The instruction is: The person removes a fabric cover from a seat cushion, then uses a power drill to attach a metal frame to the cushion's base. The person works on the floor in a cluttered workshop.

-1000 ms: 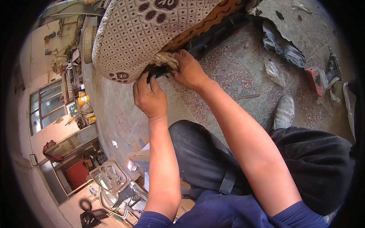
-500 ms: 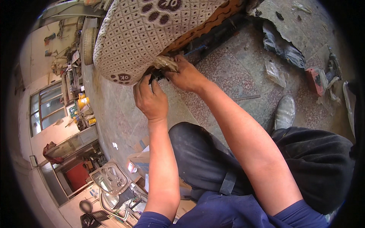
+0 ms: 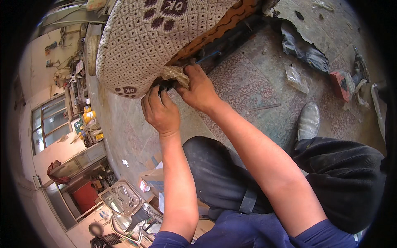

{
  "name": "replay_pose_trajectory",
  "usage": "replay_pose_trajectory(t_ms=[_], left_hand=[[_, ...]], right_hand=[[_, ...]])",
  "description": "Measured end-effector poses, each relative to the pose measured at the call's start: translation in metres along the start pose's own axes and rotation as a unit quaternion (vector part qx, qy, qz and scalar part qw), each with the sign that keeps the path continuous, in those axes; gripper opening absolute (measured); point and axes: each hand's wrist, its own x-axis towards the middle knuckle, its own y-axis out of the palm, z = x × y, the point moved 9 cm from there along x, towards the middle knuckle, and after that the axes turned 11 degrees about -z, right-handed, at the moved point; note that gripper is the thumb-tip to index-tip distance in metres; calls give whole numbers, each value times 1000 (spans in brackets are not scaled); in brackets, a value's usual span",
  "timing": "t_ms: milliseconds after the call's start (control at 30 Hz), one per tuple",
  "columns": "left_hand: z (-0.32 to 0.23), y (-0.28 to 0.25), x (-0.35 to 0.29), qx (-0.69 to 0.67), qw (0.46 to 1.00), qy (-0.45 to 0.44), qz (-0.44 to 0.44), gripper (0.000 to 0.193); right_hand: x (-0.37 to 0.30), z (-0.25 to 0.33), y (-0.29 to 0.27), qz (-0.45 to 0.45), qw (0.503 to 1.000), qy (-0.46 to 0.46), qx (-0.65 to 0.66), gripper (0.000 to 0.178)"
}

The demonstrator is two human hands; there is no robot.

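the right hand (image 3: 201, 90) is pinching crumpled plastic (image 3: 173, 75), fingers bent, at eleven o'clock from centre. at the plastic's seven o'clock, the left hand (image 3: 161, 112) is arching half open by a dark part (image 3: 163, 85); whether it is gripping, i cannot tell. a mat (image 3: 132, 49) is showing at ten.

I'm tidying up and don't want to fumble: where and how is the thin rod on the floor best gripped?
Probably at its middle, pinched from above with thumb and fingers across its length: the thin rod is slender and straight and lies along the floor, both long sides exposed.
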Motion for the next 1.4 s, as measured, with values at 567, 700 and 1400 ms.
replay_pose_trajectory(t_ms=[567,700,1400], left_hand=[[-6,-1,6,-1,999,42,2,15],[-5,-1,6,-2,999,39,5,16],[37,6,-32,-21,962,-271,8,22]], right_hand=[[-5,-2,7,39,999,9,-8,42],[-5,-5,8,38,999,11,-9,40],[-53,-31,22,-122,899,380,177,34]])
